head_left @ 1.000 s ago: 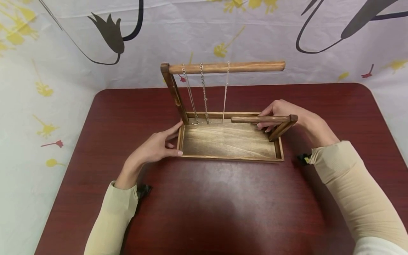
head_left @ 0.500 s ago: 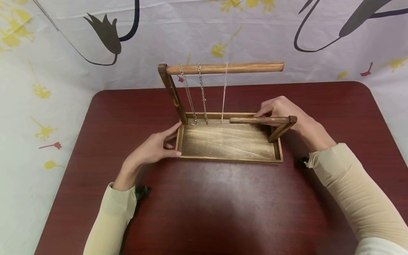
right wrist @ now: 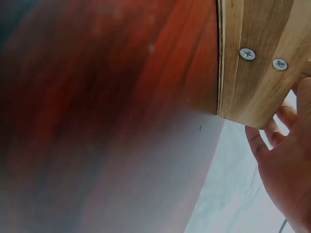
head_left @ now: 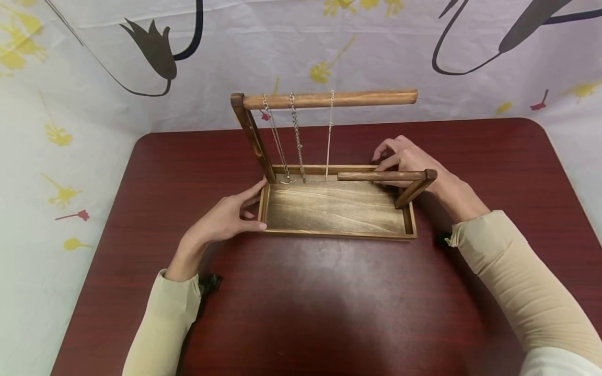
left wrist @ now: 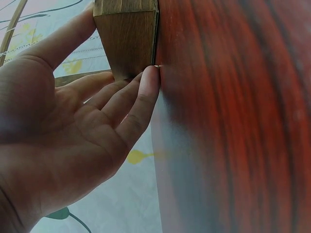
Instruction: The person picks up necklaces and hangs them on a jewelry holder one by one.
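Note:
A wooden jewelry stand (head_left: 329,206) sits on the table, a shallow tray with a tall bar at the back and a shorter one at the right. Three silver-coloured chains (head_left: 296,130) hang from the tall bar into the tray. My left hand (head_left: 223,216) grips the tray's left end, one finger at the back corner and the thumb at the front corner. Around the back right corner lies my right hand (head_left: 418,167), partly hidden by the short bar; its fingers are loosely bent near the rear edge. In the right wrist view, two screws (right wrist: 247,54) show in the stand's end.
The dark red table (head_left: 310,292) has a rounded far edge. Behind it and at the left hangs a pale cloth (head_left: 282,52) printed with flowers. Both forearms reach in over the table from the front.
The right hand's fingers have come up out of the tray and moved back past its rear edge. The stand shifts slightly left in view along with the background; the left hand keeps its hold.

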{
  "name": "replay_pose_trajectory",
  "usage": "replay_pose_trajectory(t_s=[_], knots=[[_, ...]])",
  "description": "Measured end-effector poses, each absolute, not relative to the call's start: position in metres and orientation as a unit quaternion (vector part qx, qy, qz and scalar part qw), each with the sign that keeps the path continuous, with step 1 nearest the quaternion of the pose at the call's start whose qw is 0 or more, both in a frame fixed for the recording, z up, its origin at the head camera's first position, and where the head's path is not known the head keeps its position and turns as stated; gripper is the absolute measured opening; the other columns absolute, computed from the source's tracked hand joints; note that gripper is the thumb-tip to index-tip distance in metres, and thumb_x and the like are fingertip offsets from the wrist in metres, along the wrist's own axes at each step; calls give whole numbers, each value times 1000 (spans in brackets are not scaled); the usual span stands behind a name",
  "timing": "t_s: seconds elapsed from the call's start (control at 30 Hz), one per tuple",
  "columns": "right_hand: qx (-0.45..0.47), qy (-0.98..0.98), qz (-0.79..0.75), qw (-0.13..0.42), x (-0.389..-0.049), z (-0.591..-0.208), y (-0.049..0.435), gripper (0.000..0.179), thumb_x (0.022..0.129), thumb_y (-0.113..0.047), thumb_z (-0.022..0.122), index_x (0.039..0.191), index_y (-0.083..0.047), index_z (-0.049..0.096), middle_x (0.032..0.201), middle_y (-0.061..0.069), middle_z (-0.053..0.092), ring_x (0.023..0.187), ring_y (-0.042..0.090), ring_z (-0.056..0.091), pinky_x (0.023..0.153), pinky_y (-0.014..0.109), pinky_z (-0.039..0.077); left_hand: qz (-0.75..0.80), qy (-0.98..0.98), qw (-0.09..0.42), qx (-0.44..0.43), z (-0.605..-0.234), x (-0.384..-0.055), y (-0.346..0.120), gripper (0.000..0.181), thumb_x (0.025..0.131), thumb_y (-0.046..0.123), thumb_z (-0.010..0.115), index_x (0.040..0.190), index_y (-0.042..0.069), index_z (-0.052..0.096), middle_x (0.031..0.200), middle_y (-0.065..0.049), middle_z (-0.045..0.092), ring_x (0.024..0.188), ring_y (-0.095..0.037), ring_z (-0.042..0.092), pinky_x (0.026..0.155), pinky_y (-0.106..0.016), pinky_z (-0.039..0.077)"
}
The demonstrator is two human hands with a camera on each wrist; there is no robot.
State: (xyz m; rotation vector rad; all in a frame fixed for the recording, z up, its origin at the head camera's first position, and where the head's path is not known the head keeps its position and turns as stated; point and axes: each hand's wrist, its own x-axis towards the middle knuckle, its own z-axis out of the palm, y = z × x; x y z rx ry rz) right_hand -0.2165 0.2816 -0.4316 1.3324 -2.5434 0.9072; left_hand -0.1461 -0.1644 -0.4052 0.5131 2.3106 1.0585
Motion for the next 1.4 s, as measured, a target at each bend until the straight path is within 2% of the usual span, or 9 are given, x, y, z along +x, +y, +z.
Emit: replay_pose_trajectory(t_s=[0.17,0.53,0.73,1.1,1.4], knots=[[429,-851,298,52,-214,-433,277,13,71,-10,86,82,-6,80,99,9,65,86,23,52,79,35,36,394,857,272,191,-405,-146,-164,98,86,24,80,160,33,17,153,-10,41,107,-25,67,95,-43,51],[417,-873,251,22,-208,-428,273,8,77,-15,84,82,-11,79,103,5,66,93,23,57,81,39,44,394,857,270,195,-407,-145,-165,98,86,25,80,160,33,17,153,-10,41,106,-24,68,94,-43,52],[428,-873,232,20,-208,-427,273,9,78,-15,83,75,-13,74,100,6,63,91,21,59,78,38,47,391,857,272,195,-406,-145,-165,98,86,26,80,160,33,16,153,-11,41,106,-25,67,94,-43,52],[378,-911,164,-23,-204,-419,267,12,83,-22,80,75,-17,72,100,2,58,91,18,54,75,37,47,381,863,271,193,-405,-144,-165,98,86,27,80,160,32,16,153,-11,41,104,-24,68,94,-45,51],[401,-897,182,-21,-208,-420,270,15,83,-18,79,71,-16,70,101,2,57,96,22,54,78,40,46,382,863,267,197,-405,-144,-165,98,86,26,80,160,32,16,153,-12,41,103,-23,68,93,-44,52]])
